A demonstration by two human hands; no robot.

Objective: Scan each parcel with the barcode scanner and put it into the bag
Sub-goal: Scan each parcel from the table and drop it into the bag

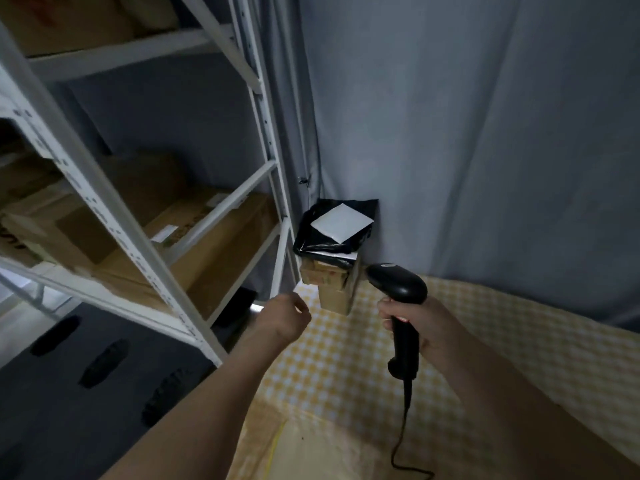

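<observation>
A small stack of parcels stands at the far corner of the checked tablecloth (pixel 346 358). On top lies a black plastic parcel (pixel 318 233) with a white label (pixel 341 222), and under it are brown cardboard boxes (pixel 329 282). My right hand (pixel 412 323) grips the handle of a black barcode scanner (pixel 398 282), whose head points toward the stack. Its cable runs down toward me. My left hand (pixel 285 317) hovers just left of the boxes with curled fingers and holds nothing. A pale woven bag (pixel 311 445) lies at the bottom centre.
A white metal shelf rack (pixel 138 216) stands at the left, loaded with large cardboard boxes (pixel 194 237). A grey curtain (pixel 485 133) hangs behind the table. The dark floor (pixel 69 393) shows at the lower left.
</observation>
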